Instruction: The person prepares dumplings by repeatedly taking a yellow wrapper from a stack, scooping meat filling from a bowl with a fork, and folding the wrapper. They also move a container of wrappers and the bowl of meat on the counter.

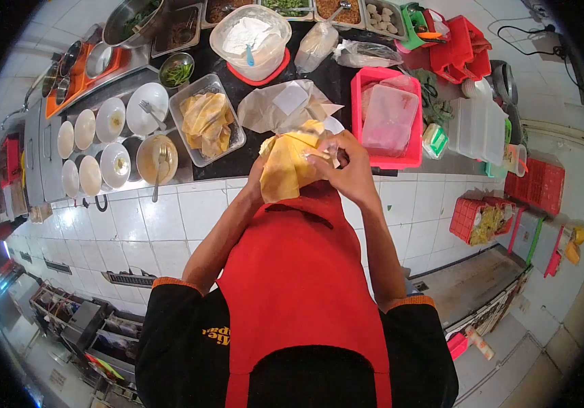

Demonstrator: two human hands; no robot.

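Observation:
A loose stack of yellow wonton wrappers [290,160] is held up in front of my red apron, its sheets fanned and drooping. My left hand [258,175] grips the stack from the left, with most of its fingers hidden behind the sheets. On the other side, my right hand [347,166] is closed on the edge, thumb in front. Just beyond lies crumpled brown paper [258,112] with a white square piece [290,99] on it. More folded yellow wrappers [205,126] fill a clear tray [239,139] to the left.
White bowls [116,163] line the counter's left, near a bowl with a fork [145,166]. At the back stands a tub of white powder [227,34]. A pink basket [388,163] holding a lidded container [390,115] sits right of my hands.

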